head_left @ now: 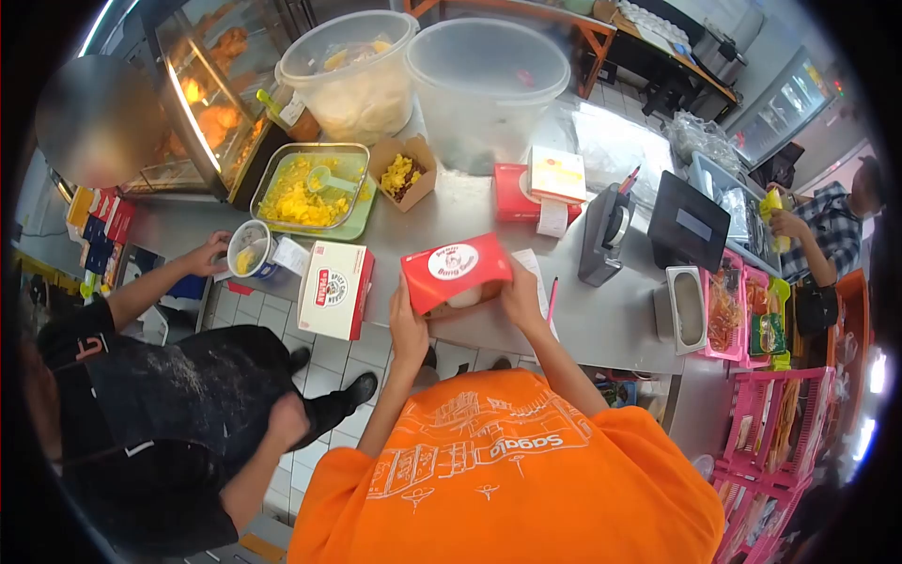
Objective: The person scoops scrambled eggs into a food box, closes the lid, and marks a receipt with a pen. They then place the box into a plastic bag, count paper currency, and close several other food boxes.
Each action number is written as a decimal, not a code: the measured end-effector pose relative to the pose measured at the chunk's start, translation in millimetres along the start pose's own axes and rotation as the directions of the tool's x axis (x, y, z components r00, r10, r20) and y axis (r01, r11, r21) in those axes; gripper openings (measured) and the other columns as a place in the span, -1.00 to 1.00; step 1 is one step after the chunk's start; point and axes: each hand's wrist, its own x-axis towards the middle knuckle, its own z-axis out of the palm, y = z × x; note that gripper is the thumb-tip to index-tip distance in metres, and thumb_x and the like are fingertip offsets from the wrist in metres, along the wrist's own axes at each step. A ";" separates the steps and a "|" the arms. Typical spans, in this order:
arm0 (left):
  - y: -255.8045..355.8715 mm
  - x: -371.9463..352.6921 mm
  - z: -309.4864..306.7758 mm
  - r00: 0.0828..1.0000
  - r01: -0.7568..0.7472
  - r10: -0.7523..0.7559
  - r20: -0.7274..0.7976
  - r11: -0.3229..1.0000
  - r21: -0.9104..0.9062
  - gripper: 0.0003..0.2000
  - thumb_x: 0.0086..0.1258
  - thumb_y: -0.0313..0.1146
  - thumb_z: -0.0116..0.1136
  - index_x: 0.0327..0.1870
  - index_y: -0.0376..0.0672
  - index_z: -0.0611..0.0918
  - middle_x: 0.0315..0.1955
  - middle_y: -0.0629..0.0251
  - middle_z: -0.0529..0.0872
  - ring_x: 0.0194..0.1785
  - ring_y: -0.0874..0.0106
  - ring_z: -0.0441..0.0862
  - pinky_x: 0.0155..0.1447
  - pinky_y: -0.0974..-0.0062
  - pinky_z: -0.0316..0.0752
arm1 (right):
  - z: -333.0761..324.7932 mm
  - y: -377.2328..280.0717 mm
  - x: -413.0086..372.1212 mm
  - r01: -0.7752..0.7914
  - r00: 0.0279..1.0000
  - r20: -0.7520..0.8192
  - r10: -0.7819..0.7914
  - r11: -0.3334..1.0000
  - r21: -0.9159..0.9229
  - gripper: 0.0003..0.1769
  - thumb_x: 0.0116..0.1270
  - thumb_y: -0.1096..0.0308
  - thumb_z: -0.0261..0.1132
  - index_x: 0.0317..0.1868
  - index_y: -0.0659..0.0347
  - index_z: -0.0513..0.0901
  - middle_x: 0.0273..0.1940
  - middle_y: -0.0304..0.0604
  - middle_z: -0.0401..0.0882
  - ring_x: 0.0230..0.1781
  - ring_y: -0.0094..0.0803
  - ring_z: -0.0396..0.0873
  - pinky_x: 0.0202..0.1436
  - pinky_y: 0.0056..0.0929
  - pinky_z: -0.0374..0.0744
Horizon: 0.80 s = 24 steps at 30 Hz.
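As we grip the red box (pixel 456 268) from both ends, left hand (pixel 409 327) and right hand (pixel 521 296) each have their fingers clamped on it. It hangs tilted over the near edge of the counter (pixel 601 320), probably so its lid folds over the pale contents. A white box (pixel 334 287) sits just left. A co-worker's hand (pixel 209 254) holds a tub (pixel 246 252), well apart from ours.
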 end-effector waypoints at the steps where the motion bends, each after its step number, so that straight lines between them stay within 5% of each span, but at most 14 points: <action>1: 1.2 -2.3 2.9 0.994 0.105 -0.107 0.007 0.968 -0.229 -0.46 0.34 -0.57 -0.06 0.39 -0.29 0.25 0.09 -0.15 0.50 0.15 -0.04 0.43 0.20 0.14 0.32 | 0.9 -5.6 -0.4 -0.006 1.000 0.010 0.006 1.000 0.006 -0.59 0.28 0.57 0.02 0.15 0.39 0.48 0.03 0.33 0.52 0.08 0.16 0.50 0.16 -0.11 0.44; 4: 0.3 12.2 -5.2 0.983 0.179 -0.184 -0.001 0.954 -0.240 -0.60 0.42 -0.46 -0.05 0.28 -0.32 0.39 -0.06 -0.17 0.59 0.02 -0.04 0.53 0.08 0.14 0.40 | -4.0 -22.6 10.7 -0.047 0.999 0.015 0.046 0.997 0.060 -0.67 0.29 0.55 0.03 0.04 0.37 0.55 -0.25 0.31 0.59 -0.16 0.23 0.56 -0.08 -0.03 0.51; 6: 1.3 19.2 -7.2 0.983 0.142 -0.171 -0.064 0.937 -0.319 -0.69 0.47 -0.33 -0.02 0.10 -0.34 0.55 -0.25 -0.12 0.66 -0.18 0.00 0.62 -0.07 0.20 0.47 | -6.4 -25.3 16.0 -0.070 0.997 0.032 0.071 0.997 -0.037 -0.70 0.29 0.53 0.05 0.00 0.36 0.56 -0.28 0.30 0.59 -0.20 0.24 0.55 -0.11 -0.01 0.50; 9: 6.2 24.8 -21.7 0.972 0.232 -0.228 0.052 0.919 -0.320 -0.71 0.47 -0.31 -0.01 0.03 -0.32 0.58 -0.32 -0.07 0.68 -0.25 0.05 0.65 -0.12 0.24 0.49 | -10.2 -21.7 12.5 -0.057 0.996 0.052 0.066 0.985 -0.160 -0.74 0.29 0.51 0.06 -0.06 0.36 0.57 -0.31 0.30 0.58 -0.24 0.25 0.54 -0.16 0.02 0.48; 10: 4.3 24.6 -20.3 0.985 0.147 -0.169 -0.047 0.942 -0.301 -0.72 0.46 -0.26 0.01 -0.13 -0.34 0.61 -0.48 -0.04 0.68 -0.38 0.20 0.70 -0.24 0.32 0.50 | -5.2 -21.8 11.7 -0.016 0.998 0.065 0.027 0.984 -0.176 -0.76 0.28 0.50 0.06 -0.09 0.36 0.57 -0.32 0.30 0.58 -0.25 0.25 0.54 -0.18 0.04 0.47; 14: -3.9 31.2 -37.2 0.979 0.202 -0.193 0.061 0.953 -0.225 -0.72 0.42 -0.28 0.05 -0.05 -0.32 0.61 -0.46 -0.05 0.69 -0.37 0.19 0.71 -0.22 0.32 0.52 | -10.2 -35.7 11.4 -0.086 0.991 0.094 0.099 0.988 -0.128 -0.70 0.25 0.54 0.04 -0.03 0.31 0.57 -0.34 0.32 0.57 -0.26 0.25 0.54 -0.16 0.04 0.47; 16: -10.7 32.6 -38.2 0.959 0.243 -0.186 0.212 0.926 -0.290 -0.68 0.39 -0.35 0.05 0.10 -0.29 0.55 -0.28 -0.04 0.72 -0.23 0.20 0.72 -0.10 0.37 0.54 | -3.4 -23.8 3.4 -0.077 0.988 0.123 0.089 0.992 -0.105 -0.66 0.24 0.55 0.04 0.02 0.28 0.56 -0.32 0.32 0.56 -0.23 0.24 0.53 -0.13 0.03 0.47; 21: -25.7 46.7 -55.2 0.849 0.407 -0.174 0.500 0.818 -0.406 -0.57 0.36 -0.41 -0.05 0.26 -0.29 0.43 0.03 0.01 0.64 0.09 0.26 0.61 0.22 0.42 0.43 | 0.4 -26.0 -7.0 -0.070 0.995 0.057 0.084 0.975 -0.210 -0.52 0.23 0.56 0.05 0.18 0.18 0.51 -0.02 0.20 0.50 0.08 0.11 0.42 0.15 -0.08 0.41; 23: -21.7 56.5 -61.6 0.743 0.635 -0.246 0.623 0.555 -0.538 -0.56 0.43 -0.26 -0.09 0.24 -0.33 0.44 -0.03 -0.01 0.66 0.07 0.27 0.62 0.24 0.44 0.41 | -1.5 -12.3 -6.2 -0.065 0.987 0.132 0.094 0.976 -0.209 -0.48 0.24 0.56 0.03 0.25 0.20 0.46 0.11 0.18 0.45 0.14 0.09 0.37 0.25 -0.11 0.35; 24: -35.7 57.4 -51.1 0.712 0.670 -0.280 0.644 0.545 -0.504 -0.53 0.48 -0.15 -0.15 0.23 -0.33 0.46 0.00 -0.03 0.63 0.09 0.28 0.59 0.14 0.35 0.45 | -5.3 -3.0 -5.6 0.011 0.977 0.213 0.031 0.981 -0.193 -0.46 0.25 0.53 0.02 0.28 0.22 0.42 0.17 0.17 0.42 0.18 0.07 0.36 0.29 -0.12 0.31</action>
